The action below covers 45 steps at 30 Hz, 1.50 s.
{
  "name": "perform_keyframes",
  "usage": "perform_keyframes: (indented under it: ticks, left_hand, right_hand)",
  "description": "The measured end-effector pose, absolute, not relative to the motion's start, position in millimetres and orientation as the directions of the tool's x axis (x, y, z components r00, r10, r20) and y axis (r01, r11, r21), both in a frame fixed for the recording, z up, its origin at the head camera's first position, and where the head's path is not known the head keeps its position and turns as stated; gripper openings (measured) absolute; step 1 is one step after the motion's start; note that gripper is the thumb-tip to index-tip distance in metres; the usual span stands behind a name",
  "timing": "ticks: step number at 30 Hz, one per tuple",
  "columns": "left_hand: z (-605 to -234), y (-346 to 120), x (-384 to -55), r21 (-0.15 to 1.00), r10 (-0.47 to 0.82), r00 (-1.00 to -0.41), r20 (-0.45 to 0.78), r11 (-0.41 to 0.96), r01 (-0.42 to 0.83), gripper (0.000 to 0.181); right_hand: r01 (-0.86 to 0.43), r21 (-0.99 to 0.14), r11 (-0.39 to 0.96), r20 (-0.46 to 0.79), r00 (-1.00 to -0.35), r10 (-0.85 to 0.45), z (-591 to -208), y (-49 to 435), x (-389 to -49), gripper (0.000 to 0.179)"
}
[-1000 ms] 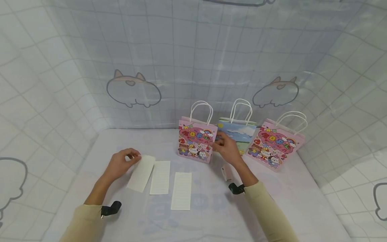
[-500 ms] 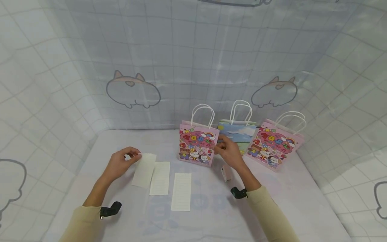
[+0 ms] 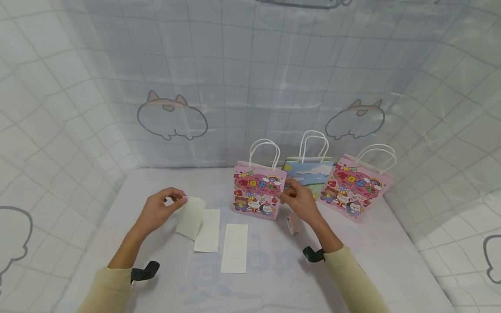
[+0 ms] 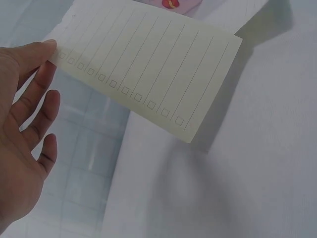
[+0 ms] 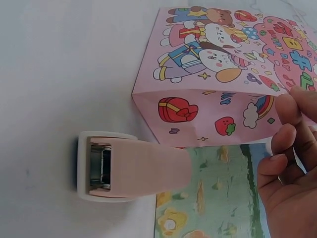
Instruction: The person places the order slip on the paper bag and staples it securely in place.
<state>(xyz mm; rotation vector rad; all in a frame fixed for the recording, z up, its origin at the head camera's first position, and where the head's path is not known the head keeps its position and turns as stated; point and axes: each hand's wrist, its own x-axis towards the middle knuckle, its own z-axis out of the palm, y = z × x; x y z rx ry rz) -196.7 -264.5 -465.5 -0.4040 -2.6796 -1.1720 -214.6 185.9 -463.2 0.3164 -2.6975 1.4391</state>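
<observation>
Grid-patterned sheeting (image 3: 250, 87) backs a white-covered counter (image 3: 168, 291), and over it the left hand (image 3: 158, 209) pinches a lifted sheet (image 3: 191, 219) at one far corner, while the right hand (image 3: 303, 202) pinches the right edge of the held pink bag (image 3: 260, 191) between thumb and forefinger. Compared with a second ago, the sheet has shifted rightward, over part of the middle sheet (image 3: 210, 237), and the bag has come a little toward the person; I judge both are being positioned together. Left of that bag, the lifted sheet is tilted, its long axis running from the pinched far end back toward the person. The bag is upright, its long axis vertical, handles up and printed front toward the person. Nearer than the bag and to its left lies a third sheet (image 3: 235, 248); just right of its base sits a pink stapler (image 5: 148, 171). Behind and right of it stands a blue bag (image 3: 313, 169), and well right, a second pink bag (image 3: 354, 187) stands slanted.
</observation>
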Motion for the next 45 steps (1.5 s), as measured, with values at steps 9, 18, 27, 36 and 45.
perform_keyframes:
  ticks: [9,18,27,36,45]
  left_hand:
    - [-453,-249,-192,0.7,0.199,-0.93,0.31,0.614,0.364,0.013]
    - [-445,-227,-185,0.717,0.237,-0.92,0.314,0.576,0.393,0.011]
    - [-434,-221,-182,0.716,0.251,-0.911,0.326,0.563,0.412,0.01]
    - [-430,-234,-182,0.704,0.207,-0.915,0.346,0.588,0.399,0.009]
    - [-421,-243,-180,0.699,0.18,-0.916,0.358,0.599,0.391,0.009]
  right_hand:
    - [-0.2,-0.828,0.524,0.133,-0.978,-0.163,-465,190,-207,0.041]
    - [-0.202,-0.837,0.508,0.132,-0.977,-0.17,-463,195,-199,0.039]
    - [-0.211,-0.818,0.535,0.14,-0.975,-0.171,-464,202,-193,0.032]
    - [-0.199,-0.818,0.54,0.13,-0.978,-0.164,-463,207,-189,0.036]
    - [-0.203,-0.818,0.538,0.138,-0.978,-0.158,-461,210,-186,0.038]
